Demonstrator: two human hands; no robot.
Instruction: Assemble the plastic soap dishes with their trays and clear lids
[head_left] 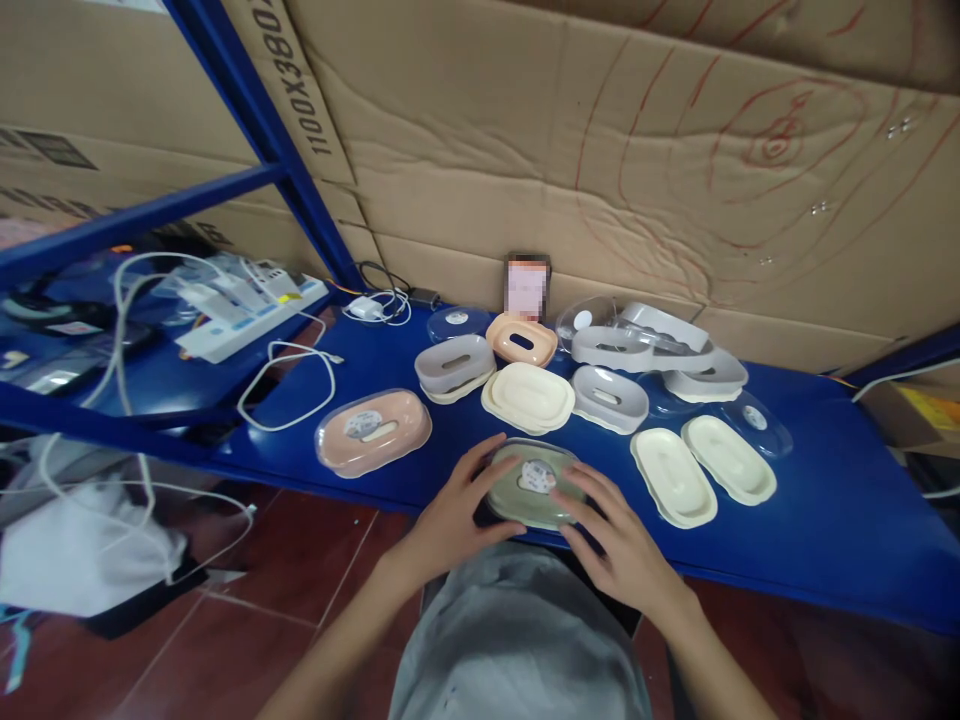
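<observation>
Near the front edge of the blue table, a green oval soap box (pixel 534 500) with a transparent lid and a round white label sits between my two hands. My left hand (pixel 469 505) curves its fingers and thumb round the box's left end. At the right end, my right hand (pixel 604 525) has its fingertips on the lid and side. A pink soap box (pixel 375 432) with a transparent labelled lid lies to the left. Just beyond my hands are cream trays (pixel 531 392) and a grey slotted tray (pixel 611 397).
Two cream trays (pixel 675 475) lie to the right. Grey shells (pixel 611 347), an orange slotted tray (pixel 521 340) and transparent lids (pixel 459 322) are at the back, before a cardboard wall (pixel 465 180). A power strip (pixel 247 325) and white cables (pixel 289 427) are on the left.
</observation>
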